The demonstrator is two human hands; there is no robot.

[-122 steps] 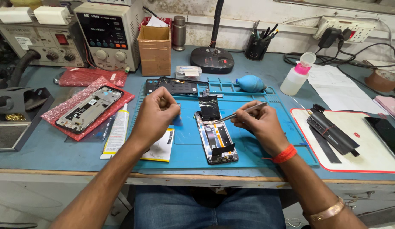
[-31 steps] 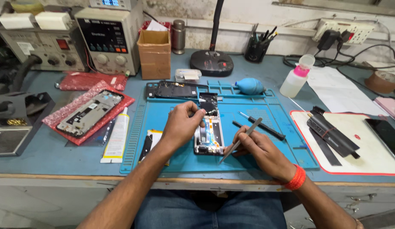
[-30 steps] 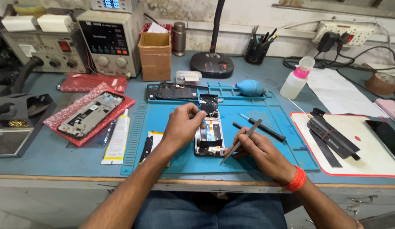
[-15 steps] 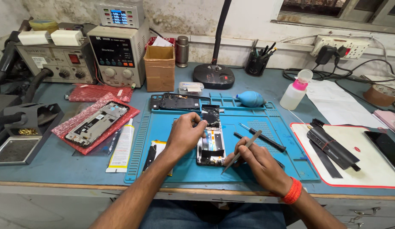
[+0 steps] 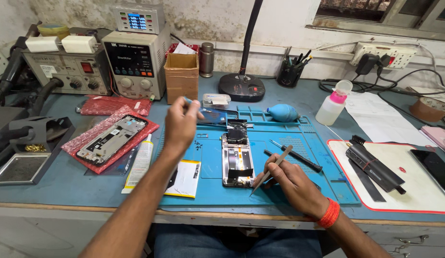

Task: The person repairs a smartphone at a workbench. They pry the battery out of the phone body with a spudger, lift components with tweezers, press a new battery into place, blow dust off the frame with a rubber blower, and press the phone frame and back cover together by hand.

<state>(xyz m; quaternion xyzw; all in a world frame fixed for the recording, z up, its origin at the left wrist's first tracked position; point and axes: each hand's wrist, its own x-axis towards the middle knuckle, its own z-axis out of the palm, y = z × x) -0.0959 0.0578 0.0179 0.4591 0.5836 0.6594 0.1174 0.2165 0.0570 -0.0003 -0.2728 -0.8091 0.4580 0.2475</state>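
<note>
Lying lengthwise, phone (image 5: 237, 160) (camera-end away)

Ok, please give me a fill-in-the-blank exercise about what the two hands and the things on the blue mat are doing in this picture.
1. The right hand holds a slim tool like a pen, and its tip points at the lower end of the opened ______.
2. The left hand is lifted ______ the blue mat, touching nothing on it.
3. The white squeeze tube lies to the ______ of the mat.
4. A ______ band is around the right wrist.

Missing words: phone; above; left; red
</note>
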